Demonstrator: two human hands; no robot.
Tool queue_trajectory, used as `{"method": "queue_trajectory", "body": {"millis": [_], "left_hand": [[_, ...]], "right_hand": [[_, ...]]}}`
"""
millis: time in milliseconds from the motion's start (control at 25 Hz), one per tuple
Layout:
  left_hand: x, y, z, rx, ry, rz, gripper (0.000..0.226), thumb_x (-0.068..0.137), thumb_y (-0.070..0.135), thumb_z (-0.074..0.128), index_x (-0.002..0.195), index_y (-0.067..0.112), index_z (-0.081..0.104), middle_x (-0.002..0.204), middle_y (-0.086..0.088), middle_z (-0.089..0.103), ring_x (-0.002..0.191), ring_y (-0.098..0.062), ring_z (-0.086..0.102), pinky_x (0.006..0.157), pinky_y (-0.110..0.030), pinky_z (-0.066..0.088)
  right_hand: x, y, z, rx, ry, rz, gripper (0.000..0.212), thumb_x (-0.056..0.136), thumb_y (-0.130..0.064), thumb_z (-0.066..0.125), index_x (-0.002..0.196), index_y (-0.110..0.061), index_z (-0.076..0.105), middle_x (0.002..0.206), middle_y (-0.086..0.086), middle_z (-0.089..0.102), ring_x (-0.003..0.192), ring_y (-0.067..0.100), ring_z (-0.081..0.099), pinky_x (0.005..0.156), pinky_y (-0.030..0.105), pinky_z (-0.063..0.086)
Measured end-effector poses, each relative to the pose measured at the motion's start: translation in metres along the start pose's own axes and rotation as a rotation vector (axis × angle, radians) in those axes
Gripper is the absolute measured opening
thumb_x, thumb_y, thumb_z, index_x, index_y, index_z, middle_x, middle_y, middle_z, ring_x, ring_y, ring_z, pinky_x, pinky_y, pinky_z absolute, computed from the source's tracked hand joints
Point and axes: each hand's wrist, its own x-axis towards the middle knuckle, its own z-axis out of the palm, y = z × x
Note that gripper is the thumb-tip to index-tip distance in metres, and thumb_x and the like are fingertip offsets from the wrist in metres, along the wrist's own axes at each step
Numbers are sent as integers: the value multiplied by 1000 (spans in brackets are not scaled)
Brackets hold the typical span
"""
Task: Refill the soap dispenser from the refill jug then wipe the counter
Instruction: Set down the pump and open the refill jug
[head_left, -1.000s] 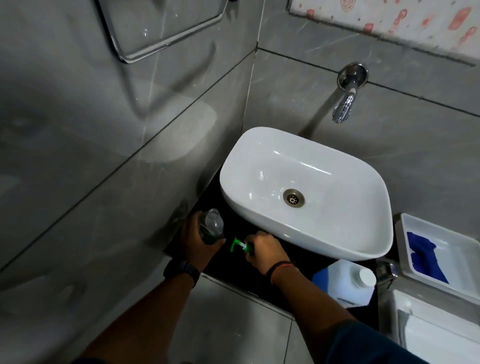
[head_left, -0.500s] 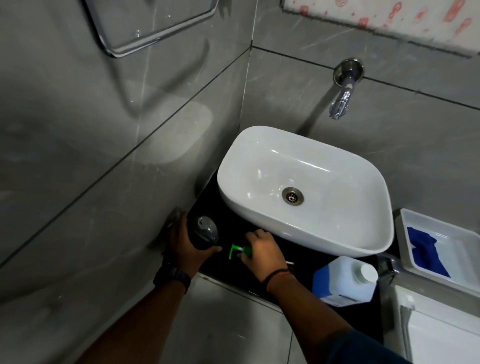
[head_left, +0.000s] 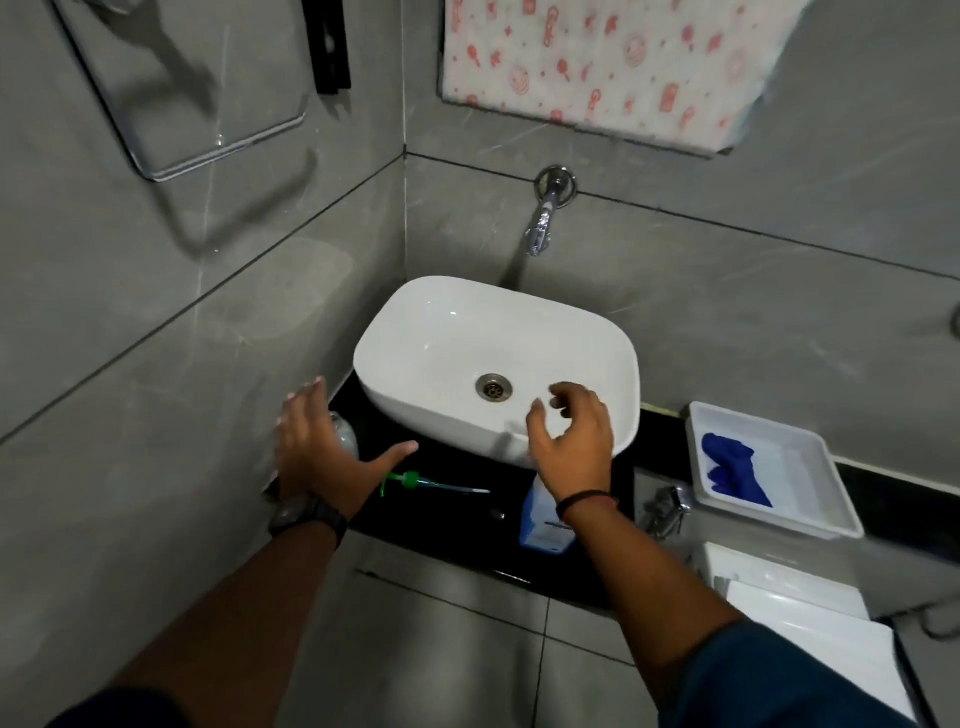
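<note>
The clear soap dispenser bottle (head_left: 344, 434) stands on the black counter (head_left: 447, 514) left of the sink, mostly hidden behind my left hand (head_left: 324, 457). That hand hovers over it with fingers spread and holds nothing. The green pump head with its tube (head_left: 431, 483) lies flat on the counter beside the bottle. The white refill jug with a blue label (head_left: 540, 519) stands under the sink's front edge, partly covered by my right hand (head_left: 571, 441). That hand is raised above the jug with fingers loosely curled and holds nothing.
A white basin (head_left: 415, 332) fills the counter's middle, with a chrome wall tap (head_left: 543, 218) above it. At the right a white tray (head_left: 810, 519) holds a blue cloth (head_left: 732, 467). A chrome fitting (head_left: 665, 506) sits between jug and tray. Grey tiled walls close in at left and behind.
My left hand let go of the bottle and my right hand let go of the green pump, which now lies on the counter. Both hands lifted; the right moved over the jug. The view tilted up.
</note>
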Motion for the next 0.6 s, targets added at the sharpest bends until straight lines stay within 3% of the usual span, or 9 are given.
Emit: {"method": "queue_trajectory", "body": {"millis": [80,200,440,480,600], "left_hand": [[-4,36,5,-41,-32,70,110,49,80,64,131,11,41,132,-15,48,127,-34,39,104,-49,33],[-17,86,21,-166,-224,134,91,54,72,70,123,16,51,123,-5,54,115,-23,48,98,-35,39],[-40,140,69,-231,-665,256,73,61,53,78,124,23,55,119,1,56,109,-17,51,93,-31,42],[-42,141,77,-219,-712,283,71,64,50,78,125,22,55,120,0,55,110,-18,51,94,-31,40],[-45,138,94,-146,-785,354,59,70,46,74,123,24,57,123,0,56,111,-21,49,96,-37,38]], "right_hand": [[-1,18,-29,17,22,98,21,79,-14,66,99,-11,61,88,1,59,86,22,57,74,28,43],[-15,49,-63,21,-33,225,30,75,-7,65,104,-11,60,93,4,59,87,23,58,74,22,40],[-45,89,-72,97,-524,412,69,65,-9,79,125,-20,47,117,7,54,106,22,56,93,38,49],[-50,92,-69,129,-563,417,75,62,-12,83,125,-23,46,119,4,54,107,19,56,91,36,51],[-58,98,-55,155,-585,409,81,54,-23,89,121,-38,45,117,-12,57,103,0,56,77,12,50]]}}
